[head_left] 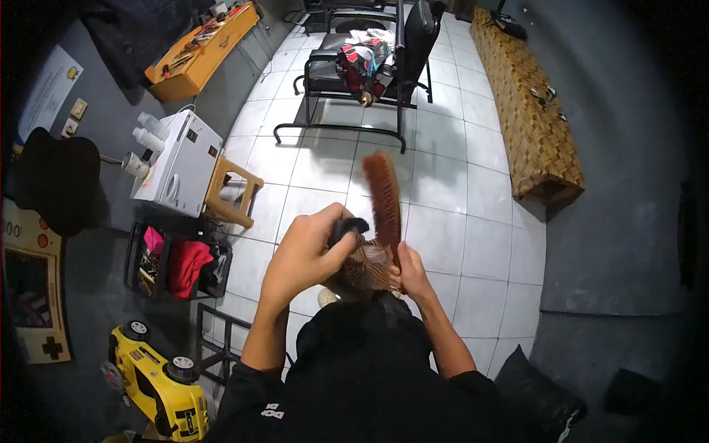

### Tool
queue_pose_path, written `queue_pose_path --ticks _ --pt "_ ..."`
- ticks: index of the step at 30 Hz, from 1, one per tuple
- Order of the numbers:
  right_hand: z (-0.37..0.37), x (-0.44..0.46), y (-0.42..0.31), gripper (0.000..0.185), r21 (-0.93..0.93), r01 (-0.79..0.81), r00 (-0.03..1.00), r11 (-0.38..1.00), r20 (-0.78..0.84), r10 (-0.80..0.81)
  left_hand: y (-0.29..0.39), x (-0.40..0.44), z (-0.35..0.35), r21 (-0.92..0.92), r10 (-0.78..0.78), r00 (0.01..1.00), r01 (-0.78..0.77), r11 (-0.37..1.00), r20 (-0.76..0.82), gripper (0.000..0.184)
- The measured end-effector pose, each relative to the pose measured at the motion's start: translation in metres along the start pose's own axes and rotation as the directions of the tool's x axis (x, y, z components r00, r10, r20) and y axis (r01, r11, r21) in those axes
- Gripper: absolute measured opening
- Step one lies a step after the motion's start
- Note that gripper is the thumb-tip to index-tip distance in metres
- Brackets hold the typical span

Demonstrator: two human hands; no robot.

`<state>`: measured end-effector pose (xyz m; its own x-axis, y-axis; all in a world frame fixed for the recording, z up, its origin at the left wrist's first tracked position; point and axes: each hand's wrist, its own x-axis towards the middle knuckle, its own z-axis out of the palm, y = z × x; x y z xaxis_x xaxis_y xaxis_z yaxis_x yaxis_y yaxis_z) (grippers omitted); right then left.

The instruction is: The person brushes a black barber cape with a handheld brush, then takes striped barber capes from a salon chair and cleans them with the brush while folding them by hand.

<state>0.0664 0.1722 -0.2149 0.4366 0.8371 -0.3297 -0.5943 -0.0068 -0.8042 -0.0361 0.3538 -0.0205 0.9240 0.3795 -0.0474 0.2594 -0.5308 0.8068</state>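
My right hand (412, 275) is closed around the lower end of a long brush (384, 199) with reddish-brown bristles and a wooden back. The brush stands nearly upright, its bristles facing left. Close to its left side, my left hand (314, 255) is closed on a small black object (353, 226) whose kind I cannot make out. Between the two hands, in front of my body, is a brown striped, partly shiny thing (363, 267). My hands cover parts of it, and its kind is unclear.
A black-framed chair (340, 133) with a pile of clothes (367, 55) stands ahead. At left are a white mini fridge (181, 159), a wooden stool (235, 192), a black crate (177, 258) and a yellow toy car (159, 387). A woven-patterned bench (528, 111) runs along the right wall.
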Motion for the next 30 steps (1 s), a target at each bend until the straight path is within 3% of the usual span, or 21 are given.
queue_pose_path --ticks 2,5,6,8,9,10,11,13,15,17,18,19,21,22,23,25,28,30 --pt "0.030 -0.005 -0.027 0.038 0.184 0.177 0.967 0.967 0.152 -0.206 0.005 0.002 0.004 0.048 0.115 0.991 -0.112 0.993 -0.070 0.011" --pt "0.065 -0.011 -0.031 0.037 0.091 0.202 0.955 0.975 0.204 -0.217 0.009 0.007 0.010 0.129 0.277 0.901 -0.247 0.960 -0.334 0.006" --pt "0.061 -0.005 -0.018 0.040 0.083 0.144 0.939 0.986 0.302 -0.163 0.007 0.006 0.005 0.216 0.285 0.901 -0.222 0.951 -0.328 0.006" --pt "0.044 0.011 0.021 0.041 -0.266 0.191 0.973 0.945 0.175 -0.148 0.009 0.009 0.003 0.146 0.352 0.815 -0.322 0.935 -0.459 0.010" --pt "0.034 0.019 0.043 0.042 -0.432 0.190 0.981 0.882 0.108 -0.159 0.010 0.009 0.003 0.115 0.377 0.765 -0.374 0.920 -0.522 0.012" --pt "0.018 0.024 0.061 0.043 -0.626 0.168 0.986 0.762 0.112 -0.125 0.016 0.002 -0.002 0.001 0.236 0.841 -0.270 0.963 -0.487 0.016" --pt "-0.005 0.025 0.081 0.045 -0.785 0.140 0.990 0.603 0.107 -0.090 0.015 0.001 -0.005 -0.033 0.240 0.837 -0.293 0.955 -0.492 0.015" --pt "-0.068 0.032 0.139 0.046 -0.982 -0.094 0.976 0.164 -0.058 0.210 0.011 0.002 -0.011 -0.102 0.245 0.831 -0.337 0.936 -0.499 0.014" --pt "-0.096 0.020 0.152 0.047 -0.960 -0.253 0.953 0.123 -0.225 0.203 0.004 0.003 -0.020 -0.041 0.334 0.838 -0.388 0.921 -0.431 0.016" --pt "-0.100 0.018 0.128 0.049 -0.932 -0.244 0.967 0.267 -0.213 0.139 0.002 0.003 -0.032 0.064 0.438 0.850 -0.440 0.896 -0.294 0.016" --pt "-0.095 0.014 0.112 0.050 -0.910 -0.239 0.971 0.338 -0.215 0.109 -0.005 0.006 -0.029 0.012 0.478 0.847 -0.489 0.872 -0.234 0.020" --pt "-0.091 0.018 0.098 0.048 -0.827 -0.236 0.970 0.511 -0.233 0.070 -0.012 0.009 -0.027 0.041 0.514 0.847 -0.514 0.857 -0.134 0.028" --pt "-0.056 0.021 0.039 0.045 -0.495 -0.148 0.980 0.856 -0.192 0.059 0.001 0.005 -0.028 0.087 0.291 0.951 -0.300 0.950 0.101 0.035" --pt "-0.022 0.014 -0.007 0.044 -0.225 -0.085 0.991 0.971 -0.116 0.060 -0.003 0.007 -0.023 0.197 0.337 0.932 -0.359 0.912 0.136 0.037" --pt "-0.005 0.010 -0.037 0.041 -0.062 -0.078 0.996 0.995 -0.043 0.075 0.000 0.008 -0.019 0.276 0.329 0.923 -0.375 0.885 0.199 0.035" --pt "0.007 0.001 -0.072 0.043 0.080 0.007 0.979 0.997 0.205 -0.023 -0.002 0.010 -0.015 0.316 0.474 0.829 -0.554 0.770 0.297 0.025" --pt "0.017 -0.006 -0.087 0.044 -0.085 0.056 0.933 0.995 0.358 -0.022 0.005 0.013 -0.017 0.501 0.712 0.654 -0.719 0.481 0.255 0.022" --pt "0.020 -0.006 -0.079 0.044 -0.291 -0.078 0.934 0.954 0.313 0.171 0.002 0.016 -0.023 0.563 0.809 0.574 -0.713 0.417 0.127 0.022"
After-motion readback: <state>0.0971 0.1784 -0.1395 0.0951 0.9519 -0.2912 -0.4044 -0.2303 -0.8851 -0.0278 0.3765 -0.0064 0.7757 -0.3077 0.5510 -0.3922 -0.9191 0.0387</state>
